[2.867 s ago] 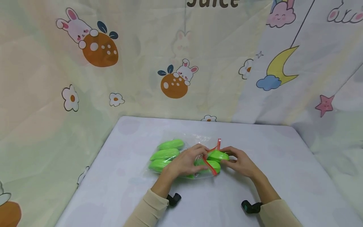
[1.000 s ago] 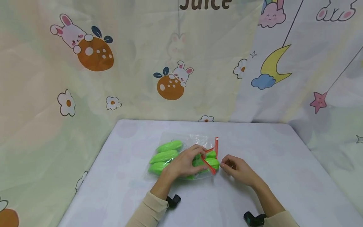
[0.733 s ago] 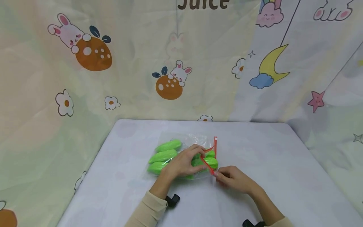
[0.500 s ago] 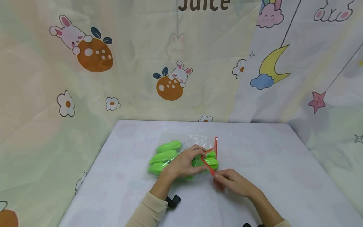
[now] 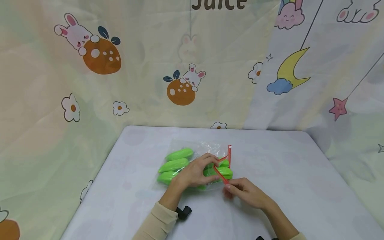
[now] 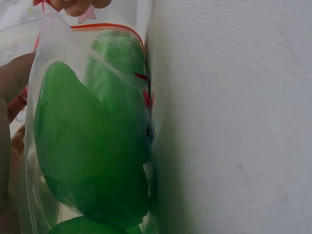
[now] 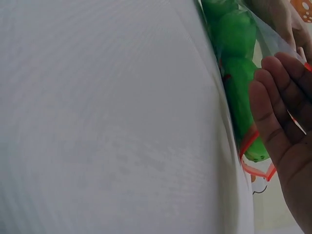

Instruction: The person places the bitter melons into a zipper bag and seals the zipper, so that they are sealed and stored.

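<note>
A clear zip bag (image 5: 210, 146) with a red zip edge lies on the table, its mouth facing right and parted. Several glossy bright green, elongated fruit-like pieces (image 5: 177, 164) fill it; two of them (image 5: 225, 172) lie at the mouth. My left hand (image 5: 196, 170) reaches over the bag and holds the mouth's upper edge between thumb and fingers. My right hand (image 5: 247, 192) pinches the near end of the red zip (image 5: 224, 180) between thumb and forefinger. In the right wrist view, the other fingers (image 7: 268, 112) extend beside the bag. The left wrist view shows a large green piece (image 6: 87, 141) through the film.
The table (image 5: 150, 213) has a pale cloth and rounded far corners. Behind it hangs a printed curtain (image 5: 144, 60) with rabbits, flowers and a moon. A black wrist camera (image 5: 183, 212) sits by the left sleeve.
My right hand has let go of the green piece at the bag's mouth, moved nearer to me and taken the zip's near end. My left hand keeps its place on the bag.
</note>
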Demonstrator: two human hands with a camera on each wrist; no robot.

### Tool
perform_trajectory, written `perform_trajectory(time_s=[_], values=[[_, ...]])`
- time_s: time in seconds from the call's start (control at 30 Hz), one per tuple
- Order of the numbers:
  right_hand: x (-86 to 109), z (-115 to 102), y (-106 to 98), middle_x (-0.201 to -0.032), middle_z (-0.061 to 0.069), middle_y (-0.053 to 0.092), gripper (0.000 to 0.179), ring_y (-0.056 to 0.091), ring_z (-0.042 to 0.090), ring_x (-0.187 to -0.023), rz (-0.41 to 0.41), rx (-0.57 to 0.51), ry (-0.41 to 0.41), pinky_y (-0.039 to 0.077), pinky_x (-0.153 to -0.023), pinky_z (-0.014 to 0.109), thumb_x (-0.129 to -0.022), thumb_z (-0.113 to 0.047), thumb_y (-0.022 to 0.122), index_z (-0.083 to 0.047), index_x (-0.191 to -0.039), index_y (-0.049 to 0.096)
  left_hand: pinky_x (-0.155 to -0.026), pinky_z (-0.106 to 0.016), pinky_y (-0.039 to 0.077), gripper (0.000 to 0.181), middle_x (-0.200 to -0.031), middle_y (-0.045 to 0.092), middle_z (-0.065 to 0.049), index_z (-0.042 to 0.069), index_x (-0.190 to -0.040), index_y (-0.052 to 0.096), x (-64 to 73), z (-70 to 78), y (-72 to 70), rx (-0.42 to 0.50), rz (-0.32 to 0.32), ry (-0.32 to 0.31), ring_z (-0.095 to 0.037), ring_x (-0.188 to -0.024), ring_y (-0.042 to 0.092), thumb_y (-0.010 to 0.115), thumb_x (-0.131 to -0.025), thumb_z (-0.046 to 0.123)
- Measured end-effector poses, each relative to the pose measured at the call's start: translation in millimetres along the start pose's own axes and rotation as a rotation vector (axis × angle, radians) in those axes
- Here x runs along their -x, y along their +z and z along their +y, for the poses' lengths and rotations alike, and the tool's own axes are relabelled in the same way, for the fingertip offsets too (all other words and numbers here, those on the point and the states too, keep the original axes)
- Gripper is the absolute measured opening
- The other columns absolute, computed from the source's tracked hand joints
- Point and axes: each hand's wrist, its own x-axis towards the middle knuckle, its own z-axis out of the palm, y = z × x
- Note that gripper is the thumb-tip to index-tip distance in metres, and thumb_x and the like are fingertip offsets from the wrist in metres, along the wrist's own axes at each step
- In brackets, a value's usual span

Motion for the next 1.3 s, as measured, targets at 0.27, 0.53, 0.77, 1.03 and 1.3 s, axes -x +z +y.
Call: perform_trajectory(time_s=[0.27,0.53,0.77,1.03,1.3], values=[[1.2,-1,-1,-0.086,0.014,0.073,0.027,0.068,0.026,-0.078,0.035,0.022,0.007,0.059,-0.073,0.034,-0.109,-0.014,0.050,-0.002,-0.097,0.072,-0.108,-0.031,0.047,0.039,-0.138,0.058,0.004,0.016,-0.122,0.065,-0.8,-0.6,1.4,0.004,0.011,0.019,-0.012,-0.129,0.056,0.078,-0.091,0.037],[8.5,4,-8,-0.080,0.013,0.069,0.026,0.062,0.023,-0.073,0.049,0.075,-0.001,0.055,-0.067,0.030,-0.108,-0.012,0.051,-0.006,-0.091,0.070,-0.106,-0.033,0.050,0.041,-0.140,0.060,0.005,0.022,-0.136,0.067,1.2,-1.4,0.1,-0.003,0.009,-0.012,-0.012,-0.129,0.058,0.069,-0.099,0.040],[8.7,1,-18,-0.078,0.006,0.069,0.025,0.063,0.018,-0.072,0.036,0.126,0.030,0.054,-0.066,0.027,-0.107,-0.014,0.054,-0.010,-0.088,0.071,-0.108,-0.039,0.048,0.028,-0.137,0.065,0.000,0.024,-0.124,0.075,8.9,-11.6,-16.7,-0.041,0.007,-0.114,-0.018,-0.128,0.059,0.067,-0.100,0.037],[10.7,-1,-36,-0.081,0.006,0.072,0.026,0.067,0.019,-0.073,0.030,0.137,0.096,0.058,-0.068,0.033,-0.107,-0.016,0.054,-0.007,-0.091,0.072,-0.110,-0.042,0.046,0.024,-0.129,0.069,0.000,0.021,-0.119,0.075,30.1,-30.5,-48.7,-0.084,-0.068,-0.220,-0.020,-0.126,0.061,0.068,-0.100,0.033],[11.8,5,-48,-0.081,0.005,0.071,0.023,0.065,0.020,-0.074,0.012,0.179,0.120,0.054,-0.068,0.026,-0.105,-0.012,0.054,-0.009,-0.090,0.072,-0.107,-0.044,0.048,0.038,-0.132,0.067,-0.003,0.011,-0.132,0.067,23.2,-24.8,-78.9,-0.096,-0.206,-0.337,-0.025,-0.127,0.060,0.067,-0.101,0.032]])
